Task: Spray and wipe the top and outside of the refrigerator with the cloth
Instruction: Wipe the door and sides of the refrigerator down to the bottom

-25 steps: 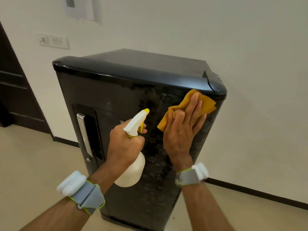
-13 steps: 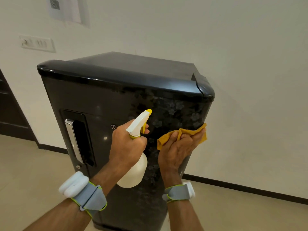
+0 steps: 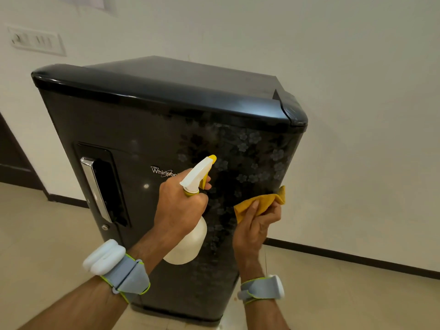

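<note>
Hands are nearest: the left hand (image 3: 178, 210) keeps a closed grip round the spray bottle (image 3: 188, 246). The right hand (image 3: 254, 227) pinches the cloth (image 3: 262, 201) in its grip at the right edge of the refrigerator (image 3: 142, 129) door. The door seems partly wiped. I cannot tell about the top (image 3: 178, 77).

One refrigerator (image 3: 142, 129), centre frame. One spray bottle (image 3: 190, 244). One cloth (image 3: 262, 201), yellow. Two hands: left hand (image 3: 178, 208), right hand (image 3: 254, 225). Two wristbands, left wristband (image 3: 123, 275) and right wristband (image 3: 262, 288), one per wrist, lower frame. One door handle (image 3: 95, 189), one keyhole (image 3: 104, 226) below it, one brand logo (image 3: 163, 171). One switch plate (image 3: 35, 40), upper left. Possibly one paper sheet (image 3: 88, 1) at the top edge, cropped and blurry, hard to confirm.
</note>
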`<state>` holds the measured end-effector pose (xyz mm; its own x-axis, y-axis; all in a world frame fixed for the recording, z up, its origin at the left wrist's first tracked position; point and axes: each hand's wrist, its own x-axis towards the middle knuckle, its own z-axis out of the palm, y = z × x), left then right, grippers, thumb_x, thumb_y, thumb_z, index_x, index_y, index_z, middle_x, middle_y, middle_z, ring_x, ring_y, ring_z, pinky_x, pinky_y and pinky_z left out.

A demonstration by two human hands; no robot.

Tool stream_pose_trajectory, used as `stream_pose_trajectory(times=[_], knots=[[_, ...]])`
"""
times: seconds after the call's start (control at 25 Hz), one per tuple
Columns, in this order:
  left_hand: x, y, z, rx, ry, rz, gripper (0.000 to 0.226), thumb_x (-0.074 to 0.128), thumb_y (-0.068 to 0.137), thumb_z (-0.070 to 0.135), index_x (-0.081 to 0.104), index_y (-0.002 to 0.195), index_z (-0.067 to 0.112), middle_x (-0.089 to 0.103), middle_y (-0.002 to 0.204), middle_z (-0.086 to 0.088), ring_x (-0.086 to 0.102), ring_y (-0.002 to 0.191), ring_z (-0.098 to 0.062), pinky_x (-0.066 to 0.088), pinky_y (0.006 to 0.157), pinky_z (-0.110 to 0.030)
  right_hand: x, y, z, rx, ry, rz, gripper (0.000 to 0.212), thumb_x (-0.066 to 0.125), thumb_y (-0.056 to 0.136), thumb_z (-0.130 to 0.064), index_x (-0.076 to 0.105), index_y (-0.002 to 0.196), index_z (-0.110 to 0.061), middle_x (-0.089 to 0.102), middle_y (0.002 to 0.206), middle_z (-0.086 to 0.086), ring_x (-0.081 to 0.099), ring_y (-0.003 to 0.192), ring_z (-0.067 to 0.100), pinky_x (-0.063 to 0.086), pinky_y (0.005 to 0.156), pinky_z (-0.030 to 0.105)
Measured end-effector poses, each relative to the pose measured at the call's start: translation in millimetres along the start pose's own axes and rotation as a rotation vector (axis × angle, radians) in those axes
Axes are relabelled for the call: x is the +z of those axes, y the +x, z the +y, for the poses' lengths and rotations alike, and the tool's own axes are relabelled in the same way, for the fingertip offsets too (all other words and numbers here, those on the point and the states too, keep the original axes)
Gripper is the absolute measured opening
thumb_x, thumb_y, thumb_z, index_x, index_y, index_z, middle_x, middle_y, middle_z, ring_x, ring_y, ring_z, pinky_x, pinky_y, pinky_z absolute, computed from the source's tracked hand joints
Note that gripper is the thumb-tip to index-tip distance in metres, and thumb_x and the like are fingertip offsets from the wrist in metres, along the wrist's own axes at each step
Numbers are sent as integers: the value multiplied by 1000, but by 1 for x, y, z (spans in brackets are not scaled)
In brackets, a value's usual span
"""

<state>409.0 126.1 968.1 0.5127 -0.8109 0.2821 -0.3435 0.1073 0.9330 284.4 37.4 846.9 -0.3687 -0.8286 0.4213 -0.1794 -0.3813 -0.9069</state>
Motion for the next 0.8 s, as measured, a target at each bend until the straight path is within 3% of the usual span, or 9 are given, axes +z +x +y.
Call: stream_pose_trajectory(times=[0.08,0.16,0.24,0.28,0.4,0.48,0.6,0.72,0.8], knots=[[6,-1,-2,-7,7,-8,42,61,67,-16,73,93,14,73,83,3,68,80,-8,55,58,-20,4,1,-3,-6,-22,-18,57,27,95,-69,23,134,-28,47,124,3,59,101,25,56,83,45],[8,-3,-4,-8,11,-12,41,62,68,-17,73,93,14,73,83,4,67,80,-7,57,61,-19,7,8,-16,-121,-31,-34,47,34,101,-53,29,136,-23,38,145,12,52,122,32,51,95,52],[10,-3,-6,-19,25,-9,39,62,68,-16,73,92,13,73,83,3,67,79,-7,54,59,-16,3,14,-21,-278,-77,-73,39,42,104,-32,38,136,-10,19,161,14,26,146,33,35,115,50],[10,-2,-8,-24,34,-6,39,62,68,-16,73,92,13,73,83,3,67,78,-6,53,57,-15,-1,16,-22,-349,-131,-88,34,45,103,-25,42,134,-9,16,162,13,20,149,30,30,118,44],[12,-2,-10,-45,29,0,39,62,68,-16,73,91,13,74,83,4,67,77,-5,51,54,-13,-19,22,-9,-387,-245,-64,25,47,102,-22,48,127,-18,35,151,9,40,133,23,43,107,34],[14,-2,-10,-49,20,-3,40,61,67,-16,73,91,14,74,83,3,66,77,-7,51,54,-14,-25,27,-2,-279,-177,-72,22,47,101,-25,48,123,-24,43,128,2,50,110,18,53,91,40],[14,-3,-10,-48,10,2,41,61,66,-16,73,90,15,74,82,3,67,77,-12,55,57,-24,-29,30,-7,-291,-122,-63,19,53,99,-27,51,118,-24,51,108,-5,51,94,16,50,80,42],[11,-6,-9,-40,17,11,42,62,66,-17,73,92,14,73,82,3,68,79,-11,53,55,-16,-21,29,-31,-318,-12,-137,24,59,97,-26,46,117,-22,53,99,0,54,84,15,52,73,32],[9,-8,-7,-48,20,25,42,62,65,-17,72,91,14,73,81,3,66,76,-9,50,53,-12,-8,24,-40,-322,-38,-252,36,62,95,-29,38,122,-26,57,105,0,58,87,10,53,75,21]])
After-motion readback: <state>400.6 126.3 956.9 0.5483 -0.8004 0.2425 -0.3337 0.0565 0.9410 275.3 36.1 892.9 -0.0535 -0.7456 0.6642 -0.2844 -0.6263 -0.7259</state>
